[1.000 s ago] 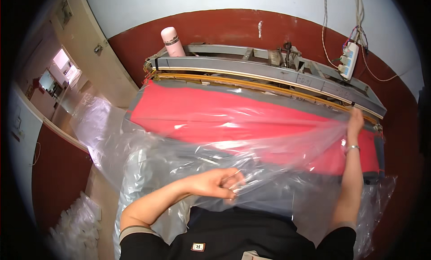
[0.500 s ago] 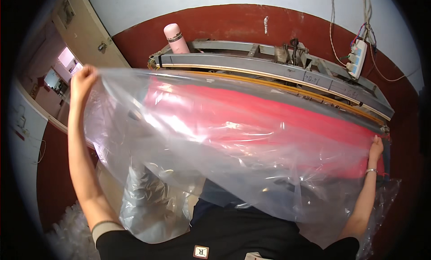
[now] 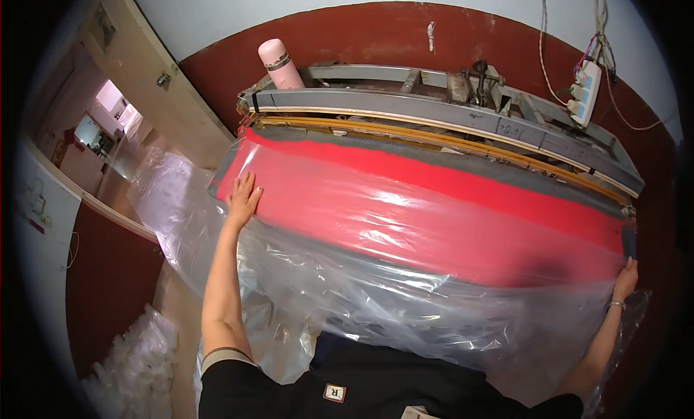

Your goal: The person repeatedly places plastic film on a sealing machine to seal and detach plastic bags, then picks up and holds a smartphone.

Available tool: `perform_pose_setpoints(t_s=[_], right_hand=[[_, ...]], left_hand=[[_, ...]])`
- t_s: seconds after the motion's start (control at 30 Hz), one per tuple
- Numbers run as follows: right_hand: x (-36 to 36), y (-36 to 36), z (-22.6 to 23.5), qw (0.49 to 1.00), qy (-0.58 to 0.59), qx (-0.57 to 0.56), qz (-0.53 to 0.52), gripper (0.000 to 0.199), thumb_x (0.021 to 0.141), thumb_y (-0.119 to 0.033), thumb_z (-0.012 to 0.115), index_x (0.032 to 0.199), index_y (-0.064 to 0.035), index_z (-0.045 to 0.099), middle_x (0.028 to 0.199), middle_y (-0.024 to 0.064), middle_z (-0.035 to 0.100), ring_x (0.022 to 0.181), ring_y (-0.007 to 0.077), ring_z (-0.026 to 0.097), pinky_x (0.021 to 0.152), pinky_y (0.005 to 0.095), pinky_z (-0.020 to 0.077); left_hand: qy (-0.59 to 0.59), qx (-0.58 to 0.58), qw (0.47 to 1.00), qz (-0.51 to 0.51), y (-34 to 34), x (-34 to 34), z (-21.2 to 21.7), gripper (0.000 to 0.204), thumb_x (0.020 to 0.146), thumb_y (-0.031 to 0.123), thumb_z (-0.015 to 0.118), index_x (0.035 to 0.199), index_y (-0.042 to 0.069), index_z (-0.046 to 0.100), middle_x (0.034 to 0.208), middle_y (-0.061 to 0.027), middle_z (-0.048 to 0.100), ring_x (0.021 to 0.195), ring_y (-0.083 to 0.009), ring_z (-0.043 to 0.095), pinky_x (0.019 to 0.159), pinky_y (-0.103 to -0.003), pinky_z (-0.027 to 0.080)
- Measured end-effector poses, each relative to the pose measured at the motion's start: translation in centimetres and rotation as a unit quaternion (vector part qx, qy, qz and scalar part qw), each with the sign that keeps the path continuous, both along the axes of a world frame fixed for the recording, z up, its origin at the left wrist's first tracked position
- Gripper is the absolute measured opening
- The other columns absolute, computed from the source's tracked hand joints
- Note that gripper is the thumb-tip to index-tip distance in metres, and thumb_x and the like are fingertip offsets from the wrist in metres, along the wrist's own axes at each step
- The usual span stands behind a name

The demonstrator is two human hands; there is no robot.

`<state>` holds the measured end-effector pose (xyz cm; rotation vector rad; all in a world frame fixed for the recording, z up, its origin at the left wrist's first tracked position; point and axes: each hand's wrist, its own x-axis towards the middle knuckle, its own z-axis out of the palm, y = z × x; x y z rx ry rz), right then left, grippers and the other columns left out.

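A wide sheet of clear plastic film (image 3: 405,303) lies across a long red strip (image 3: 426,180) on a dark grey bed, and its near part hangs down toward my body. The strip's far edge shows uncovered beyond the film. My left hand (image 3: 243,195) rests flat on the film near the strip's left end, fingers spread. At the far right corner, my right hand (image 3: 627,276) is closed on the film's edge, its fingertips partly hidden. More of the film trails off to the left, past my left forearm.
Behind the bed runs a grey metal frame (image 3: 376,101) with a yellow strip (image 3: 405,135) along it. A pink flask (image 3: 280,65) stands at its left end. A white power strip (image 3: 585,93) hangs on the right with cords. An open door (image 3: 155,72) and crumpled plastic (image 3: 141,368) are at left.
My left hand has come down and to the right, letting go of the raised film corner and pressing flat. The film now lies lower over the red strip. My right hand has shifted slightly down and right.
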<state>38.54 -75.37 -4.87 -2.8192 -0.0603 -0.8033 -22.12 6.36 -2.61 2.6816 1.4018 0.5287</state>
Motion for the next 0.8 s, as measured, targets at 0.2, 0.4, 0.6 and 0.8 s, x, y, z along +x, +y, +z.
perform_pose_setpoints(t_s=[0.2,0.4,0.6,0.8], right_hand=[[0.2,0.1,-0.6,0.999,-0.005,0.039,-0.011,0.035,0.092,-0.036,0.037,0.096,-0.0048,0.053,0.085,0.0231,0.056,0.081,0.0428,0.052,0.063,0.045,0.0411],[2.7,-4.9,-0.5,0.955,0.054,0.281,0.083,0.034,0.092,-0.034,0.043,0.1,-0.0037,0.056,0.082,0.0087,0.059,0.076,0.0223,0.056,0.066,0.0331,0.042],[0.3,-9.1,2.5,0.808,0.023,0.58,0.103,0.041,0.089,-0.031,0.051,0.12,-0.0039,0.049,0.107,0.0013,0.055,0.094,0.0134,0.052,0.082,0.025,0.0412],[2.4,-7.2,3.7,0.857,0.035,0.498,0.126,0.035,0.089,-0.024,0.05,0.116,-0.002,0.052,0.1,0.0055,0.059,0.09,0.0151,0.055,0.082,0.0275,0.0422]], left_hand=[[-0.09,-0.086,0.961,-0.246,-5.5,7.3,4.0,0.041,0.084,0.019,0.053,0.122,0.004,0.048,0.13,-0.0149,0.042,0.125,-0.0327,0.032,0.101,-0.039,0.029],[-0.092,-0.06,0.942,-0.318,-10.0,13.1,4.0,0.031,0.079,0.01,0.058,0.109,0.001,0.056,0.113,-0.0147,0.055,0.111,-0.0305,0.047,0.09,-0.036,0.039],[-0.152,-0.015,0.962,-0.228,-9.3,16.1,4.1,0.018,0.071,0.006,0.064,0.088,0.002,0.06,0.085,-0.0122,0.059,0.085,-0.03,0.054,0.072,-0.037,0.044],[-0.124,0.07,0.955,-0.261,-7.3,16.8,4.6,0.012,0.074,0.009,0.06,0.077,0.0,0.053,0.077,-0.0156,0.052,0.076,-0.0348,0.05,0.069,-0.04,0.042]])
